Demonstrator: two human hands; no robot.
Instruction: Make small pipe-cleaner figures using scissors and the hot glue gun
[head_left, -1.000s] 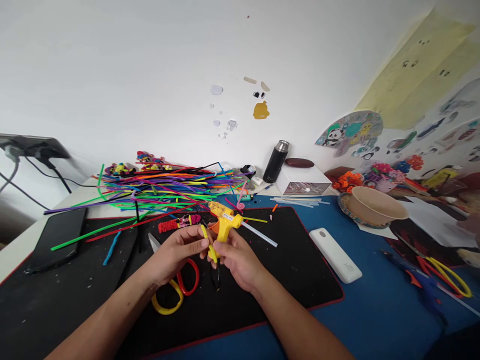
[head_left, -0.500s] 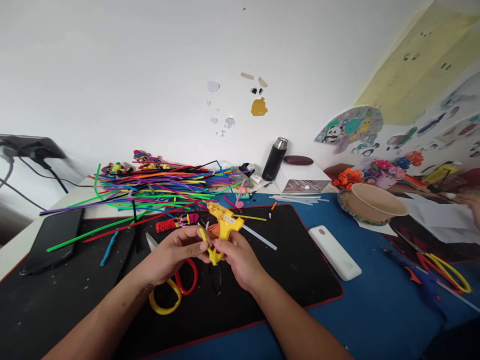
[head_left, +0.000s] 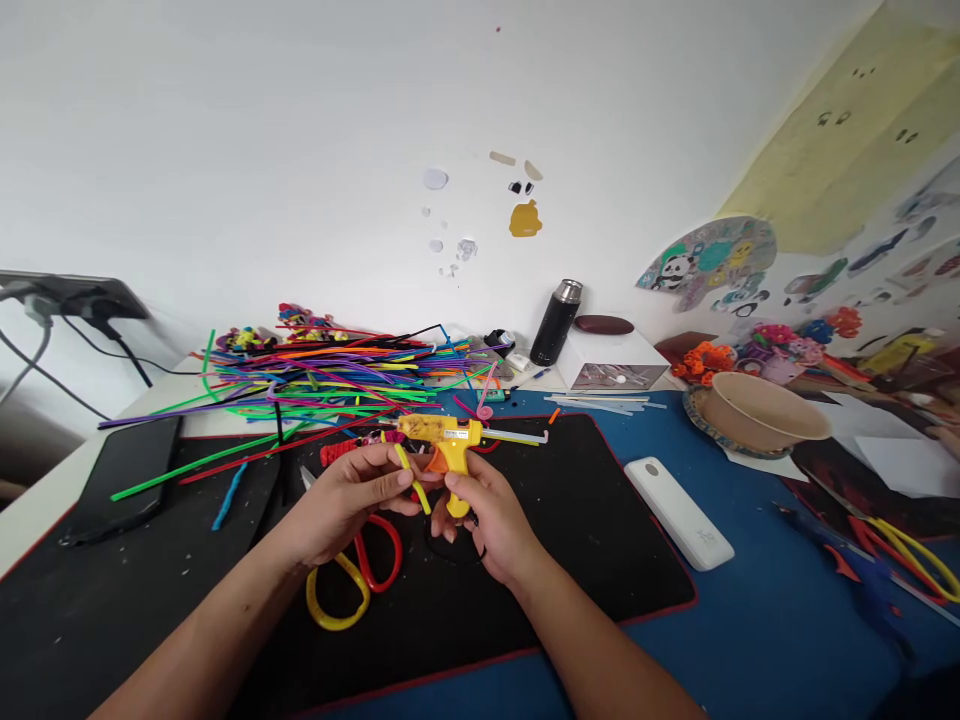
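The left hand's (head_left: 345, 500) thumb and forefinger were pinched nearly shut on the yellow strip (head_left: 417, 488), which slanted down from their tips. Its other fingers curled loosely behind, probably to steady that light pinch and leave most of the strip exposed.

The right hand (head_left: 491, 515) had its thumb pressed along the grip of the glue gun (head_left: 454, 458), closed just enough to hold it. Its remaining fingers were partly hidden; how tightly they curled could not be told. The gun lay almost level above both sets of fingertips, nozzle toward the left side, with the glue stick (head_left: 514, 437) jutting out beyond the right fingers. The low hold likely kept skin away from the hot end. The orange trigger (head_left: 436, 462) sat between the hands, on the side facing the left fingers; whether any finger pressed it was unclear.

Below the left fingers, the scissors (head_left: 337, 612) rested on the mat (head_left: 577, 560), loops toward the body, seemingly within easy reach. Beyond the left fingertips spread the stems (head_left: 337, 375), perhaps heaped there to leave working room. Under the right fingers hung a black cord (head_left: 457, 561).
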